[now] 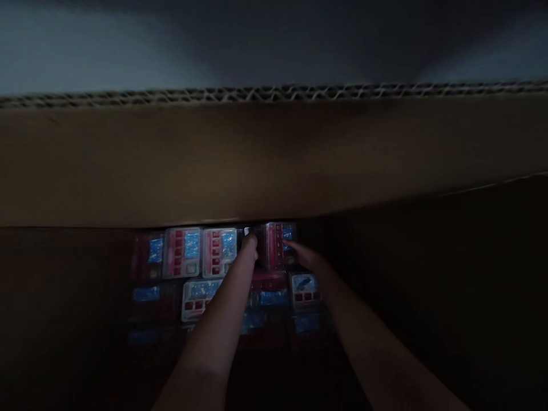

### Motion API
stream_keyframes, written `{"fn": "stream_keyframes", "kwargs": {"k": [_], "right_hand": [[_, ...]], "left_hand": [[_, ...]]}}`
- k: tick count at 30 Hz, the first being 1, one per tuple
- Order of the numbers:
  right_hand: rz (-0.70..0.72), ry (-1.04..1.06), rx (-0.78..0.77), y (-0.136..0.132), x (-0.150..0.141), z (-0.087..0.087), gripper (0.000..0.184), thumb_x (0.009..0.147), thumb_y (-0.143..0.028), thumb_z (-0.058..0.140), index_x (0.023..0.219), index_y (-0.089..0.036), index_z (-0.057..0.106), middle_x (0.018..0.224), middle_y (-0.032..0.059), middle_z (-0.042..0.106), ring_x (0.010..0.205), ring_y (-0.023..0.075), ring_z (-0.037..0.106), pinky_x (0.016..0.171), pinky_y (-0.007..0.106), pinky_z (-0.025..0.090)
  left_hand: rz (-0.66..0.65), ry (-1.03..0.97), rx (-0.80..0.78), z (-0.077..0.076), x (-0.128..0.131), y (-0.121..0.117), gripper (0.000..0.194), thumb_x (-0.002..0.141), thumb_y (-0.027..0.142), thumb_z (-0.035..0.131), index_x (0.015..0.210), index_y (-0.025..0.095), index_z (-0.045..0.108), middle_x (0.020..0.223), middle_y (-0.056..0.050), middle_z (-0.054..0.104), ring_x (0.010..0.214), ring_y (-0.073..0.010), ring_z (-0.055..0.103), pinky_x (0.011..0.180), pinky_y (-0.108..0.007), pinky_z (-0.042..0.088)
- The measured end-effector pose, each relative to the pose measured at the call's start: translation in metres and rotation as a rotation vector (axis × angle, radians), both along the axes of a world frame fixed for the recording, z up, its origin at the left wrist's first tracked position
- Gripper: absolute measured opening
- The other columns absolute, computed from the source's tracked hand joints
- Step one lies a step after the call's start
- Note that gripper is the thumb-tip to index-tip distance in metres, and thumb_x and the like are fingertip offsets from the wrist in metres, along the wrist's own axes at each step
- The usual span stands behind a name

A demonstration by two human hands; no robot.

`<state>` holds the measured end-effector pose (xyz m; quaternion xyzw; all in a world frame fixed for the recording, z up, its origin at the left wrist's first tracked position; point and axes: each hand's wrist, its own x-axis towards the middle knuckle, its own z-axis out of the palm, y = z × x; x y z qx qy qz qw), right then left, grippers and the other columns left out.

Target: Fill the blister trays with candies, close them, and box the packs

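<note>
Deep in a dark cardboard box, both my hands are at a stack of clear plastic packs point(274, 245) with red and blue contents. My left hand point(250, 246) is curled closed at the left side of this stack, its fingertips hidden. From the right, my right hand point(303, 254) grips the same stack, with a digit lying on the front pack's face. To the left of my left hand stand two similar packs, a nearer pack point(220, 253) and a farther pack point(182, 252). The light is dim, so finger details are hard to make out.
The cardboard box wall point(265, 160) rises beyond the packs, its corrugated edge point(274, 93) across the upper view. Below the hands lie more packs, among them a left one point(197, 290) and a right one point(303, 288). Both sides are in deep shadow.
</note>
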<state>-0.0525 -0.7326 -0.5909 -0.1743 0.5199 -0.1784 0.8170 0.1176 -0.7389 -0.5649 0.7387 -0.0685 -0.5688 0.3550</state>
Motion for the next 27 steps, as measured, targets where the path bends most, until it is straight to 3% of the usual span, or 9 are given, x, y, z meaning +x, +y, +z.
{"fn": "stream_keyframes", "kwargs": {"k": [4, 8, 13, 18, 20, 23, 27], "right_hand": [[-0.062, 0.001, -0.024, 0.005, 0.012, 0.001, 0.031, 0.077, -0.036, 0.065, 0.101, -0.016, 0.062, 0.077, 0.0035, 0.07, 0.061, 0.0141, 0.065, 0.057, 0.025, 0.055], [-0.064, -0.021, -0.062, 0.008, 0.023, 0.008, 0.029, 0.078, -0.033, 0.065, 0.101, -0.016, 0.062, 0.078, 0.0041, 0.071, 0.062, 0.0145, 0.066, 0.059, 0.026, 0.056], [0.007, -0.044, -0.115, 0.004, 0.035, 0.012, 0.029, 0.075, -0.029, 0.067, 0.1, -0.015, 0.063, 0.081, 0.0058, 0.072, 0.066, 0.015, 0.067, 0.065, 0.028, 0.056], [0.08, -0.014, -0.202, -0.001, 0.065, 0.01, 0.032, 0.067, -0.028, 0.073, 0.097, -0.017, 0.066, 0.093, 0.0042, 0.072, 0.083, 0.0166, 0.067, 0.083, 0.031, 0.053], [0.09, 0.016, -0.24, 0.001, 0.073, 0.012, 0.035, 0.065, -0.029, 0.075, 0.097, -0.019, 0.065, 0.099, 0.0023, 0.071, 0.094, 0.0167, 0.065, 0.091, 0.032, 0.048], [0.113, 0.03, -0.264, 0.003, 0.069, 0.017, 0.039, 0.064, -0.032, 0.076, 0.099, -0.02, 0.065, 0.103, 0.0022, 0.07, 0.101, 0.0177, 0.062, 0.097, 0.034, 0.045], [0.148, 0.015, -0.23, -0.001, 0.053, 0.025, 0.039, 0.067, -0.038, 0.072, 0.1, -0.017, 0.064, 0.099, 0.0064, 0.071, 0.096, 0.0204, 0.064, 0.092, 0.038, 0.047]], "left_hand": [[-0.122, -0.178, -0.099, 0.035, -0.003, 0.041, 0.033, 0.088, 0.033, 0.052, 0.116, 0.017, 0.054, 0.125, -0.01, 0.054, 0.116, -0.0237, 0.05, 0.098, -0.044, 0.04], [-0.245, -0.316, -0.169, 0.062, 0.013, 0.097, 0.031, 0.084, 0.023, 0.053, 0.114, 0.019, 0.057, 0.134, -0.008, 0.051, 0.129, -0.0218, 0.039, 0.11, -0.036, 0.025], [-0.367, -0.355, -0.217, 0.098, 0.037, 0.147, 0.034, 0.082, 0.023, 0.051, 0.116, 0.02, 0.056, 0.128, -0.008, 0.056, 0.122, -0.0212, 0.048, 0.107, -0.036, 0.032], [-0.748, -0.49, -0.291, 0.16, 0.054, 0.197, 0.037, 0.087, 0.037, 0.044, 0.124, 0.035, 0.049, 0.133, -0.001, 0.052, 0.123, -0.0207, 0.047, 0.104, -0.04, 0.038], [-0.835, -0.555, -0.284, 0.176, 0.061, 0.216, 0.038, 0.088, 0.037, 0.043, 0.125, 0.037, 0.048, 0.133, -0.001, 0.052, 0.124, -0.0206, 0.047, 0.104, -0.04, 0.039], [-0.868, -0.656, -0.267, 0.181, 0.075, 0.236, 0.036, 0.088, 0.035, 0.042, 0.123, 0.038, 0.05, 0.131, -0.001, 0.053, 0.121, -0.0202, 0.05, 0.1, -0.039, 0.044], [-0.915, -0.789, -0.267, 0.168, 0.094, 0.238, 0.036, 0.089, 0.032, 0.041, 0.124, 0.034, 0.05, 0.131, -0.002, 0.053, 0.122, -0.0197, 0.049, 0.103, -0.038, 0.042]]}}
